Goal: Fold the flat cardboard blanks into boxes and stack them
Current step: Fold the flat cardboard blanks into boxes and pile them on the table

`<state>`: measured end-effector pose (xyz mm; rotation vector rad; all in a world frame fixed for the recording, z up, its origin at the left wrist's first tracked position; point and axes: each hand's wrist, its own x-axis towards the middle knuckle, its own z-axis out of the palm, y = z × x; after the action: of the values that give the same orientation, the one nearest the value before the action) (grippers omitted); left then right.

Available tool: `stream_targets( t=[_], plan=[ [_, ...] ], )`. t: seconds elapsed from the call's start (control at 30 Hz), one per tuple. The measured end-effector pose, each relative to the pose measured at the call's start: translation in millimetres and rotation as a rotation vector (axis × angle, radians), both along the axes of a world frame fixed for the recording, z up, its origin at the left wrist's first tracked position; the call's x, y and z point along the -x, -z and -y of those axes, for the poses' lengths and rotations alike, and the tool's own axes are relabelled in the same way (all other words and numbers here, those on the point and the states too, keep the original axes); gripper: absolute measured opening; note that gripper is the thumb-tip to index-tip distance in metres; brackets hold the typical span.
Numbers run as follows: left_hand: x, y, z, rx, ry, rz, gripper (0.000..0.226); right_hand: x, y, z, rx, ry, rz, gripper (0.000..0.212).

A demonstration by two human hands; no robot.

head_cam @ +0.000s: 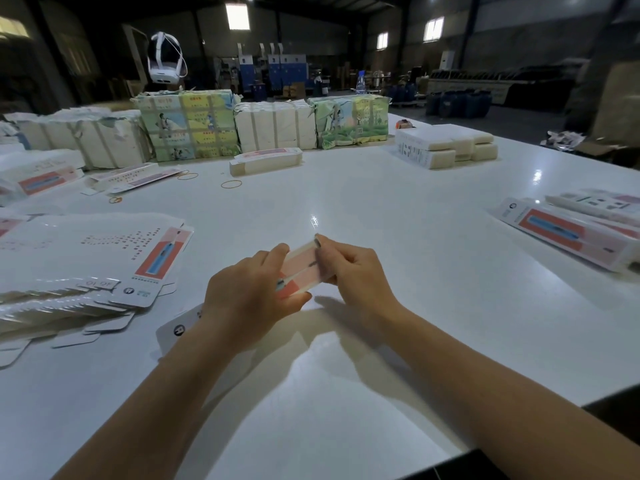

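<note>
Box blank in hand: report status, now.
Left hand and right hand both grip the box blank, held above the table. Fold under way, not stacked. Flat blanks wait at left. Nothing in the way.

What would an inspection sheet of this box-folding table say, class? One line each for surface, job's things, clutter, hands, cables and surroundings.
Surface: white glossy table, glare spots.
Job's things: pink-printed cardboard blank held above the table; fanned pile of flat blanks at left; folded boxes at right; bundled blank stacks along the far edge.
Clutter: rubber bands loose mid-table; white headset resting on the bundles; water bottle behind them.
Hands: left hand and right hand both grip the blank.
Cables: nothing seen.
Surroundings: dim warehouse, blue cabinets at the back.
</note>
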<state>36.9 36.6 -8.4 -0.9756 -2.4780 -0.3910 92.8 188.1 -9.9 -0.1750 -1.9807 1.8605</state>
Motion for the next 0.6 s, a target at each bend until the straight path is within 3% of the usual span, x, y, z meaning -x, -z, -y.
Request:
stream_targets(
  t=[0.17, 0.4, 0.53, 0.6],
  plan=[
    [-1.6, -2.7, 0.6, -0.012, 0.026, -0.008, 0.073, 3.2, -2.6, -6.7, 0.291, -0.031, 0.012, 0.019],
    [-4.3, -4.9, -0.1, -0.026, 0.036, -0.002, 0.071, 1.5, -6.7, -7.8, 0.328, 0.032, 0.026, 0.004],
    [-4.8, -4.2, 0.7, -0.025, 0.048, -0.005, 0.07, -0.7, -10.2, -9.8, 0.374, 0.017, 0.033, 0.016],
    [-4.2, -3.8, 1.0, -0.023, 0.052, 0.002, 0.071, -1.8, -9.3, -9.5, 0.293, 0.046, 0.033, 0.019]
  ],
)
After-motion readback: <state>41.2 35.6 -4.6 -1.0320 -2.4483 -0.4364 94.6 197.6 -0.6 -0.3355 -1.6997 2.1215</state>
